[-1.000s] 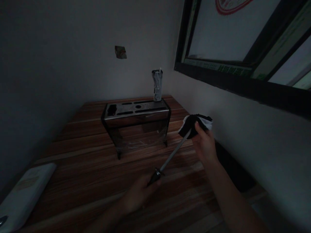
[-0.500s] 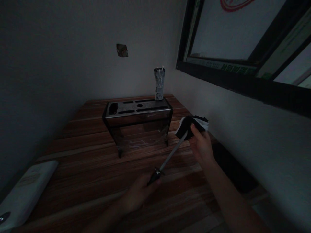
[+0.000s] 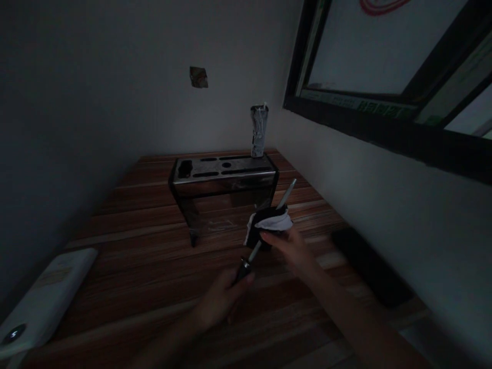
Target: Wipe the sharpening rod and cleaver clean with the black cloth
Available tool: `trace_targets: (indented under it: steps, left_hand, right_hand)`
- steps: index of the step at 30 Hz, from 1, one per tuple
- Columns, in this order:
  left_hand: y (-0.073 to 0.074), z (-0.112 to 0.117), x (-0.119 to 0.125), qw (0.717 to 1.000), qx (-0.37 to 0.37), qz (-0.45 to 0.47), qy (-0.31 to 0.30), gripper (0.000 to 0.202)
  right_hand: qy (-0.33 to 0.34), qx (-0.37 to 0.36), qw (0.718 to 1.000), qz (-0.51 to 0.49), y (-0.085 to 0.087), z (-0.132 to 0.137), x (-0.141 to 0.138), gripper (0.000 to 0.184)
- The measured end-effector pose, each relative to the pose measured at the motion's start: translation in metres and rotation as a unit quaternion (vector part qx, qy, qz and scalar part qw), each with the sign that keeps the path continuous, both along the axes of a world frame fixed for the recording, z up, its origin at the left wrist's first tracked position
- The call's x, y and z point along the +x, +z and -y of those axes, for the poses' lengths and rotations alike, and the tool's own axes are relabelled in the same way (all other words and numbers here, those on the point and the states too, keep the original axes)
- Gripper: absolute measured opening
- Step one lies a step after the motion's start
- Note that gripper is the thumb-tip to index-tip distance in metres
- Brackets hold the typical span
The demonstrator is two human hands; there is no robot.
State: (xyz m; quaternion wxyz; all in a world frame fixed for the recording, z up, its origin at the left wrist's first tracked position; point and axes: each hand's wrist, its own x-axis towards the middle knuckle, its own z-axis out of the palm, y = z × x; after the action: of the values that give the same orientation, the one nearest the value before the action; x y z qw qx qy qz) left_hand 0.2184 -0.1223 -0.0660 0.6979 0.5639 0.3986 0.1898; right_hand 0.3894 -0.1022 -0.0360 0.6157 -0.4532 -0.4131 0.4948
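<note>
The table's (image 3: 146, 287) far edge meets the pale wall (image 3: 126, 92) behind a slotted metal stand (image 3: 209, 166) at centre; its right edge runs along the other wall. Wood stretches between the hands and a white device (image 3: 49, 287) at lower left; a dark slab (image 3: 371, 266) lies at right, near the right forearm. The room is dim, with a dark window frame (image 3: 380, 128) at upper right. Right of centre, the left hand (image 3: 221, 297) grips the dark-handled rod (image 3: 287, 195), while the right hand (image 3: 292, 248) pinches a black-and-white cloth (image 3: 273, 222) around its shaft, tip protruding.
</note>
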Motion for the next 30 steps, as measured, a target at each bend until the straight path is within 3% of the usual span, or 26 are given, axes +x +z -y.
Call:
trace_targets:
  steps: [5,9,23,30]
  left_hand:
    - [-0.001,0.0,0.0,1.0,-0.007,0.017,0.013,0.045]
    - [-0.002,-0.001,-0.001,0.999,-0.005,0.029,0.017,0.043]
    - [-0.002,-0.001,0.0,1.0,-0.017,0.004,0.019,0.044]
    - [-0.004,-0.001,0.0,1.0,-0.006,0.008,0.01,0.043]
  right_hand:
    - [0.117,-0.025,0.993,0.019,-0.007,0.007,-0.009,0.035]
    - [0.145,-0.04,0.988,0.032,-0.01,0.01,-0.012,0.033]
    - [0.102,-0.033,0.994,0.02,-0.001,0.009,-0.011,0.034]
    - [0.059,0.004,0.997,0.045,0.0,0.003,-0.002,0.028]
